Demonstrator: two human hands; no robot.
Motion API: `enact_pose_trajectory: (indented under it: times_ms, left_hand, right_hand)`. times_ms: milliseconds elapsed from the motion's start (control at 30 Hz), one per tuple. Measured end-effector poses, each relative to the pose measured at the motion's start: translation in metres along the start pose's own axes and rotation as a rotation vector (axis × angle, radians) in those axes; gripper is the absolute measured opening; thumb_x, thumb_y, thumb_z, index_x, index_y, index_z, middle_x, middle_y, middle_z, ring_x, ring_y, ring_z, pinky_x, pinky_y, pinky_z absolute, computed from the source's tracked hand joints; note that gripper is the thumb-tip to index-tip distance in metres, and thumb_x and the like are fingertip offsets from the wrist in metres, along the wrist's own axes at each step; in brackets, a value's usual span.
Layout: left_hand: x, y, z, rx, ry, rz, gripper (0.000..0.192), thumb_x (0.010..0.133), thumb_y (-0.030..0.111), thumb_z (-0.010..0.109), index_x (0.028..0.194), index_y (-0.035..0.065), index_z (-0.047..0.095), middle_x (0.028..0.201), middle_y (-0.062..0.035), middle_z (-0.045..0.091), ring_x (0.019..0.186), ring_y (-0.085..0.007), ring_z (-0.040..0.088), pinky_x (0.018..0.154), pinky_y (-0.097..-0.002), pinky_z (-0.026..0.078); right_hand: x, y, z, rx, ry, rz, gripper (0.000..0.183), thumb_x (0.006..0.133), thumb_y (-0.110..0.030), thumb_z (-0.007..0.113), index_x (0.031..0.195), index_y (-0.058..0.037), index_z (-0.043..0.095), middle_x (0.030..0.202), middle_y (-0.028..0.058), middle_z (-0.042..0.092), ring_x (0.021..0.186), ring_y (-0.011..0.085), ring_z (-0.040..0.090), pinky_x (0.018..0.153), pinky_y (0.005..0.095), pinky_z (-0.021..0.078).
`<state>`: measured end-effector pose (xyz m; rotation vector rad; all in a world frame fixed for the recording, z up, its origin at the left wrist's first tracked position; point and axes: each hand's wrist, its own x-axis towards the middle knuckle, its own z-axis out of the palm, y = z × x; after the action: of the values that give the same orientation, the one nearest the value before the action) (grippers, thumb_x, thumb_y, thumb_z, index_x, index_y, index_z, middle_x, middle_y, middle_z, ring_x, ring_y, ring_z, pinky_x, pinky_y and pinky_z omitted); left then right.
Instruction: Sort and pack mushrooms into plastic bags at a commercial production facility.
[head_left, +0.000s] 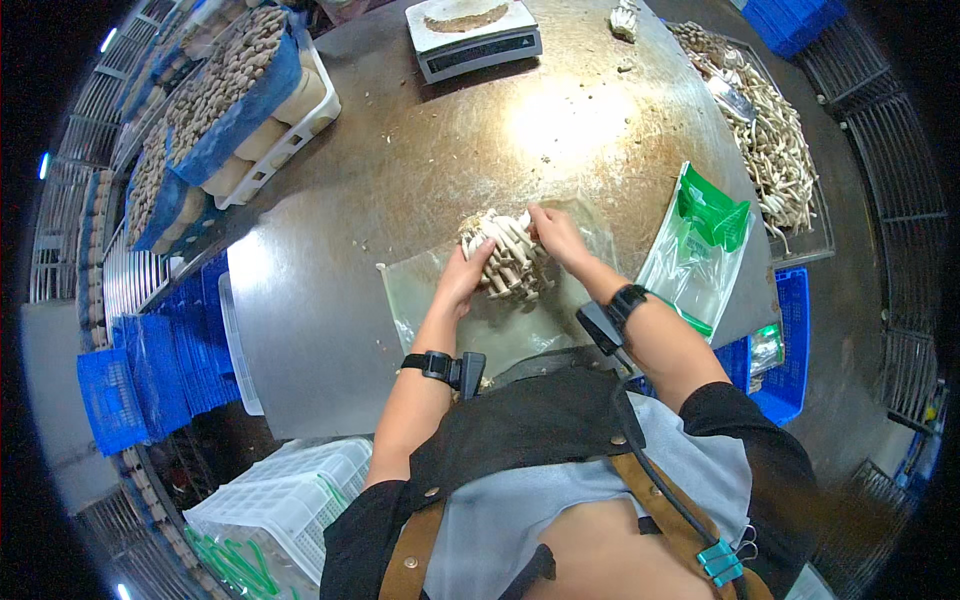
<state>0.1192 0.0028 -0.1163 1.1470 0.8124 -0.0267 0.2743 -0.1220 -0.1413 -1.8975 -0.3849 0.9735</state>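
A cluster of mushrooms with pale stems and small brownish caps is held over the steel table, its caps toward my body and its trimmed base toward the far left. My left hand grips the cluster from the left, thumb on top across the stems. At the cluster's right side, my right hand has thumb and fingers closed at the stems; the fingertips are partly hidden. Beneath both hands a clear plastic sheet or bag lies flat on the table.
Green-and-clear plastic bags lie right of my right forearm. A digital scale stands at the far edge, near a small mushroom clump. Loose mushrooms fill a tray at right. Mushroom blocks sit in a white crate at left.
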Motion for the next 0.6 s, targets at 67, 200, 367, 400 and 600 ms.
enact_pose_trajectory:
  times_ms: [67, 200, 367, 400, 600]
  left_hand:
    - [0.001, 0.000, 0.002, 0.008, 0.016, 0.009, 0.047, 0.088, 0.032, 0.061, 0.121, 0.0008, 0.046, 0.110, -0.0095, 0.059, 0.098, -0.0176, 0.056, 0.084, -0.0331, 0.045]
    - [0.002, -0.002, -0.005, 0.059, 0.035, 0.018, 0.047, 0.088, 0.033, 0.061, 0.121, 0.0020, 0.047, 0.109, -0.0089, 0.059, 0.095, -0.0168, 0.057, 0.081, -0.0329, 0.047]
    - [-0.001, 0.005, 0.002, 0.082, 0.022, -0.010, 0.047, 0.087, 0.034, 0.060, 0.121, 0.0047, 0.047, 0.106, -0.0069, 0.060, 0.089, -0.0162, 0.058, 0.072, -0.0337, 0.050]
    - [-0.001, 0.002, -0.009, 0.069, 0.007, 0.009, 0.046, 0.087, 0.034, 0.060, 0.121, 0.0054, 0.047, 0.105, -0.0062, 0.060, 0.088, -0.0163, 0.059, 0.070, -0.0341, 0.051]
    - [-0.010, 0.000, -0.011, 0.121, -0.005, -0.025, 0.049, 0.087, 0.033, 0.061, 0.123, 0.0050, 0.045, 0.109, -0.0072, 0.059, 0.090, -0.0181, 0.058, 0.073, -0.0320, 0.050]
  right_hand:
    - [0.012, -0.011, -0.002, -0.268, 0.073, 0.039, 0.049, 0.084, -0.044, 0.050, 0.091, 0.0023, 0.064, 0.098, 0.0277, 0.061, 0.085, 0.0378, 0.061, 0.071, 0.0439, 0.0468]
    - [0.018, -0.011, 0.005, -0.458, 0.270, -0.121, 0.051, 0.079, -0.035, 0.059, 0.113, 0.0029, 0.055, 0.099, 0.0266, 0.062, 0.092, 0.0370, 0.061, 0.079, 0.0420, 0.0480]
    - [0.035, -0.001, 0.000, -0.545, 0.104, -0.068, 0.050, 0.077, -0.032, 0.062, 0.119, -0.0056, 0.055, 0.104, 0.0199, 0.064, 0.095, 0.0351, 0.061, 0.085, 0.0395, 0.0471]
    - [0.032, -0.005, 0.004, -0.427, 0.153, -0.158, 0.046, 0.079, -0.028, 0.059, 0.118, -0.0039, 0.055, 0.107, 0.0206, 0.062, 0.098, 0.0352, 0.060, 0.086, 0.0398, 0.0463]
    - [-0.018, 0.003, 0.022, 0.043, 0.057, -0.172, 0.040, 0.091, -0.027, 0.049, 0.124, -0.0040, 0.051, 0.110, 0.0184, 0.062, 0.102, 0.0251, 0.059, 0.090, 0.0351, 0.0434]
